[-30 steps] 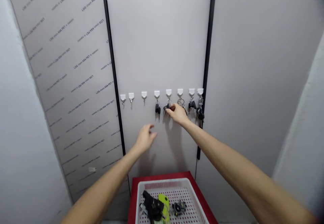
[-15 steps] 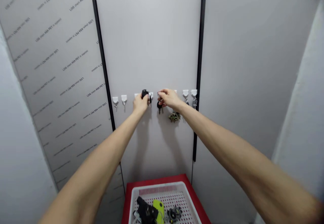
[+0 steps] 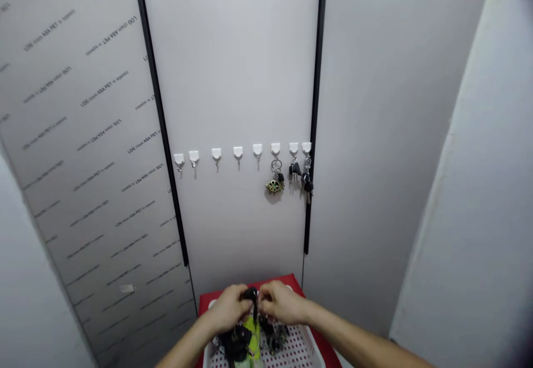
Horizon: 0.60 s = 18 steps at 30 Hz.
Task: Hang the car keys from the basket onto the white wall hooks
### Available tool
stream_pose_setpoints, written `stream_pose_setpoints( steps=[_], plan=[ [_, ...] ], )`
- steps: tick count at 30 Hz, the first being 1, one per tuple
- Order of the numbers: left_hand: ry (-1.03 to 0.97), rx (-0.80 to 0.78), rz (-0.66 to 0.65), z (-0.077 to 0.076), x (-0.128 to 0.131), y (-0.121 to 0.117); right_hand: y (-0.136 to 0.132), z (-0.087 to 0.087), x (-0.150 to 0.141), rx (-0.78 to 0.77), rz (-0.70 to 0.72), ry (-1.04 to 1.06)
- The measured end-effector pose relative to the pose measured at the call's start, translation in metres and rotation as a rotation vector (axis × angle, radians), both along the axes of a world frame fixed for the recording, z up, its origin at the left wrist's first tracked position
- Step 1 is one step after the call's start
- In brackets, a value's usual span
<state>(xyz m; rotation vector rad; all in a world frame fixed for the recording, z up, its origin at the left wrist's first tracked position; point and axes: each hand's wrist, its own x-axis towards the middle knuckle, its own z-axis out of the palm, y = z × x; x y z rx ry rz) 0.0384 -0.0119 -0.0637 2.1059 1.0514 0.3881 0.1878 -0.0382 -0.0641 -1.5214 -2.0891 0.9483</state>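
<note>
Two hands of yours are working low over a white basket (image 3: 297, 351), down from where they were reaching half a second ago: your left hand (image 3: 227, 309) is pinching a black-headed key (image 3: 250, 295) between its fingers, and your right hand (image 3: 283, 303) is curling its fingers narrow just beside it, with dark keys (image 3: 265, 326) showing beneath; whether it is gripping those, I cannot tell. Under your hands a black bunch (image 3: 235, 343) and a lime-green piece (image 3: 252, 337) are lying in the basket, which is resting on a red desk (image 3: 204, 300). Beyond, eight white hooks (image 3: 237, 152) are lining up; the fourth and fifth from left are no longer carrying keys, so only the three rightmost are holding any, one bunch bearing a ship's-wheel charm (image 3: 275, 186). Farther left, a printed panel (image 3: 83, 190) is repeating what looks like "LOG chem ASA PET".
</note>
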Motion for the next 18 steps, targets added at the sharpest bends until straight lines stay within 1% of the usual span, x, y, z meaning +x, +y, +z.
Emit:
stream_pose_setpoints(
  steps=[1, 2, 3, 4, 5, 7, 8, 9, 10, 11, 13, 15, 18],
  plan=[
    [0.043, 0.019, -0.001, -0.003, 0.001, -0.001, 0.000, 0.001, 0.004, 0.040, 0.002, -0.020],
    [0.059, 0.055, 0.003, -0.001, 0.003, 0.000, 0.001, 0.009, 0.009, 0.121, -0.014, -0.024],
    [0.044, 0.102, 0.015, 0.007, 0.006, 0.002, 0.005, 0.025, 0.016, 0.233, -0.054, -0.010],
    [0.001, 0.155, 0.038, 0.019, 0.011, 0.007, 0.010, 0.045, 0.025, 0.367, -0.127, 0.029],
    [-0.064, 0.203, 0.073, 0.034, 0.018, 0.012, 0.017, 0.069, 0.035, 0.532, -0.270, 0.054],
    [-0.194, 0.290, 0.158, 0.070, 0.036, 0.027, 0.031, 0.119, 0.056, 0.837, -0.539, 0.095],
    [-0.261, 0.324, 0.200, 0.087, 0.047, 0.035, 0.039, 0.140, 0.066, 0.953, -0.660, 0.093],
    [-0.322, 0.356, 0.258, 0.104, 0.059, 0.043, 0.046, 0.157, 0.074, 1.010, -0.751, 0.080],
    [-0.370, 0.380, 0.313, 0.119, 0.072, 0.050, 0.053, 0.170, 0.081, 1.026, -0.800, 0.051],
    [-0.404, 0.407, 0.362, 0.131, 0.084, 0.057, 0.059, 0.179, 0.085, 1.013, -0.835, 0.007],
    [-0.443, 0.428, 0.444, 0.149, 0.106, 0.068, 0.068, 0.186, 0.090, 0.939, -0.864, -0.092],
    [-0.466, 0.393, 0.495, 0.158, 0.123, 0.076, 0.073, 0.186, 0.092, 0.880, -0.879, -0.159],
    [-0.507, 0.324, 0.514, 0.166, 0.136, 0.083, 0.073, 0.189, 0.097, 0.862, -0.866, -0.167]
  ],
)
